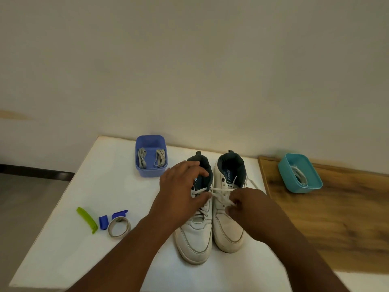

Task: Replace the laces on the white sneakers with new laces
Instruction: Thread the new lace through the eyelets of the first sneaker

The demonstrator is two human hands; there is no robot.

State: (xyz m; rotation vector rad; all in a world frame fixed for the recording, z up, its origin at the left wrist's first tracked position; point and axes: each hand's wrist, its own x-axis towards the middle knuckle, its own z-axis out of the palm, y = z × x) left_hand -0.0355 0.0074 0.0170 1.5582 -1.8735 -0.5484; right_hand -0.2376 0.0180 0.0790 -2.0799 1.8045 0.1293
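Note:
Two white sneakers stand side by side on a white table, toes toward me: the left sneaker (194, 239) and the right sneaker (228, 228). My left hand (181, 190) lies over the left sneaker's collar and pinches its white lace (199, 191) between thumb and fingers. My right hand (250, 205) is curled over the right sneaker's eyelets and pinches a strand of that same white lace, which stretches across between the two shoes. A blue tub (151, 157) behind the shoes holds two bundles of grey laces (142, 158).
A teal tub (300, 173) with a white lace inside sits on the wooden surface (336, 218) to the right. On the white table (84, 207) at left lie a green clip (87, 220), blue clip pieces (105, 221) and a roll of tape (119, 226). A wall stands behind.

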